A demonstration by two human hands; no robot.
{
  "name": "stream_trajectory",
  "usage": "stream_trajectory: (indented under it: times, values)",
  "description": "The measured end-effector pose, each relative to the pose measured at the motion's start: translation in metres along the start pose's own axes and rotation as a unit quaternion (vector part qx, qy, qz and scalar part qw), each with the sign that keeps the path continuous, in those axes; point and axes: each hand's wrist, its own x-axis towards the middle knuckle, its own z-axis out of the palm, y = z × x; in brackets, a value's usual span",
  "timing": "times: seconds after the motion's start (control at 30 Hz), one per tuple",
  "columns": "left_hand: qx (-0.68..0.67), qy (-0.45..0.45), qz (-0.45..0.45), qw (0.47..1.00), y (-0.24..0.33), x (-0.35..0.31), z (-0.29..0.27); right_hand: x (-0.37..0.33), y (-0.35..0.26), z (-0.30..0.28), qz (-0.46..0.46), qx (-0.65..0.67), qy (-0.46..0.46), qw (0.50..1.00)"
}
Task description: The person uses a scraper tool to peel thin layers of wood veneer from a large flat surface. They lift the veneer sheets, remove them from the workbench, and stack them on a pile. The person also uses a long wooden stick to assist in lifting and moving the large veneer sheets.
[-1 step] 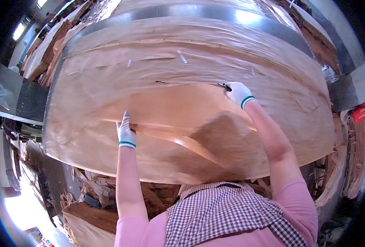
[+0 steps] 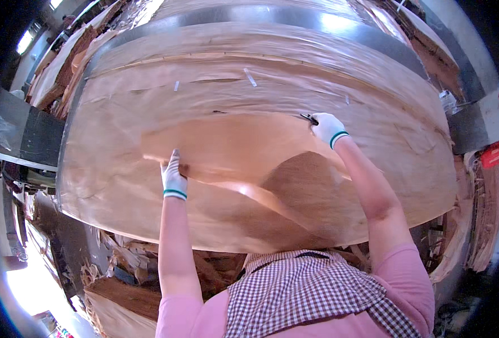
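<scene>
- Pink cloth is covering the person (image 2: 198,315) at the bottom of the frame, and a brown-and-white checked apron (image 2: 311,287) is hanging over it.
- In the lower left, a stack of brown sheets (image 2: 120,298) is lying below the table's level.
- Left of centre, the left hand (image 2: 174,181), in a white glove with a green-banded cuff, is touching the near edge of a thin orange-brown sheet (image 2: 221,141). One finger is pointing up the frame over it; the others are partly hidden, so I cannot tell whether they are pinching.
- That sheet is lying mid-frame, its near edge curving, on top of a wide pale tan sheet (image 2: 108,186).
- Right of centre, the right hand (image 2: 328,127), gloved alike, is closing its fingers around a small dark tool (image 2: 307,118), whose tip is pointing left near the sheet's far edge.
- Beyond, a small pale strip (image 2: 250,78) is resting at upper centre.
- Across the top, a shiny grey band (image 2: 221,18) is catching light.
- More stacked sheets (image 2: 58,73) are standing in the upper left.
</scene>
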Motion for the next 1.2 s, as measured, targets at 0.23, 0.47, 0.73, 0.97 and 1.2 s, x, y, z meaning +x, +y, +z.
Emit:
stream_trajectory:
  times: [0.23, 0.47, 0.73, 0.97, 1.2]
  values:
    - [0.061, 0.031, 0.110, 0.992, -0.022, 0.075, 0.039, 0.059, 0.014, 0.011, 0.094, -0.039, 0.029, 0.994]
    - [0.422, 0.199, 0.219, 0.857, -0.015, 0.076, 0.074, 0.093, 0.023, 0.010, 0.129, -0.081, 0.028, 0.988]
    - [0.806, 0.006, 0.304, 0.507, -0.032, 0.090, 0.105, 0.072, -0.083, 0.049, -0.214, 0.003, 0.141, 0.967]
    - [0.715, -0.001, 0.318, 0.622, -0.065, 0.095, 0.099, 0.113, -0.195, 0.104, -0.174, -0.017, -0.052, 0.983]
    - [0.719, -0.018, 0.291, 0.632, -0.065, 0.099, 0.109, 0.160, -0.216, 0.123, -0.124, 0.007, -0.044, 0.991]
